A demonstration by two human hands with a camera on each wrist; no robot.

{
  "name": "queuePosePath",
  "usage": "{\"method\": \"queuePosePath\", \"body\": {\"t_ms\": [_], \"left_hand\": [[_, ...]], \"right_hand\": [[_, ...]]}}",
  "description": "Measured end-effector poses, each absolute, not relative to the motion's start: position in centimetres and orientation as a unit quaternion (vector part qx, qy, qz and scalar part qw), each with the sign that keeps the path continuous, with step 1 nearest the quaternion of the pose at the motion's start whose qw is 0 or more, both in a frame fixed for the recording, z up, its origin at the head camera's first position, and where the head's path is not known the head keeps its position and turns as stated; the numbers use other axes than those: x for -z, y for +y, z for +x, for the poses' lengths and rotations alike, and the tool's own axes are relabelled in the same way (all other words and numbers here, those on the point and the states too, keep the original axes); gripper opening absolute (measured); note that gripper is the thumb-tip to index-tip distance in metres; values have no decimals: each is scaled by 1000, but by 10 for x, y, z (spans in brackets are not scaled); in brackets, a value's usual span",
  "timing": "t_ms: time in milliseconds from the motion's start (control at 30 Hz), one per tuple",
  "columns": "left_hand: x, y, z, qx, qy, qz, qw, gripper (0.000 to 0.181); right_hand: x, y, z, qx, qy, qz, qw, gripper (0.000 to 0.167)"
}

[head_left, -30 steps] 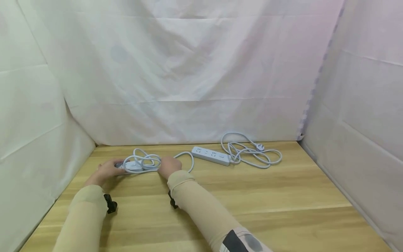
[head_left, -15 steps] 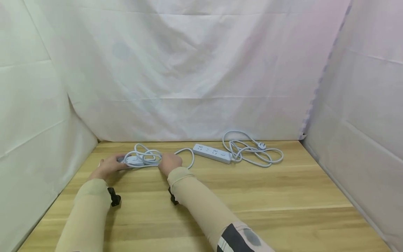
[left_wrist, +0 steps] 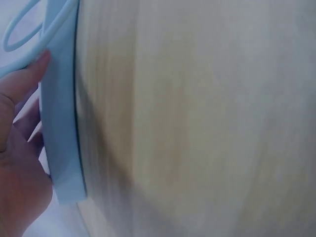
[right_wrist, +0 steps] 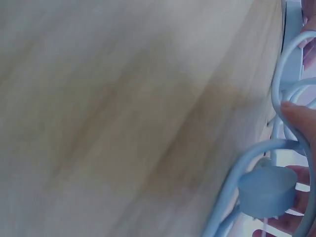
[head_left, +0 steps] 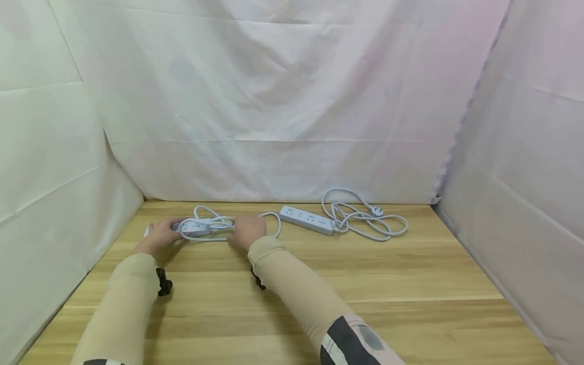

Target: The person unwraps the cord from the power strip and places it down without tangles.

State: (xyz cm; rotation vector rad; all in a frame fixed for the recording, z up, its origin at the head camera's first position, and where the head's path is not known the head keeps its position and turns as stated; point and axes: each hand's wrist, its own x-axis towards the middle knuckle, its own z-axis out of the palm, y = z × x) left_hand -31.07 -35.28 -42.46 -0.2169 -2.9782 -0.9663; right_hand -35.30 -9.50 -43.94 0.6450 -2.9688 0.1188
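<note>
Toward the far left of the table, my left hand holds the left end of a pale blue-white power strip. In the left wrist view its thumb lies by the strip's edge and touches a cord loop, with the fingers behind. My right hand grips the looped power cord just right of that strip. The right wrist view shows the thumb on the cord and a round plug beside the fingers. Several loops lie over the strip and partly hide it.
A second power strip lies farther right, its cord loosely coiled and its plug resting on the coil. Beneath everything is a wooden table, with white cloth hanging behind and at both sides.
The cord loops between my hands look flatter and more bunched toward the right hand. Both hands stay near the same places; the head view has shifted slightly.
</note>
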Motion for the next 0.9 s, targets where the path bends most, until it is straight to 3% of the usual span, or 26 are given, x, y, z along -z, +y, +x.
{"method": "queuePosePath", "body": {"t_ms": [333, 900], "left_hand": [[410, -355, -302, 321, -946, -40, -17, 53], [374, -324, -278, 256, -961, -100, 40, 45]], "right_hand": [[429, -85, -345, 19, -956, 282, 82, 54], [416, -21, -323, 47, -927, 362, 90, 69]]}}
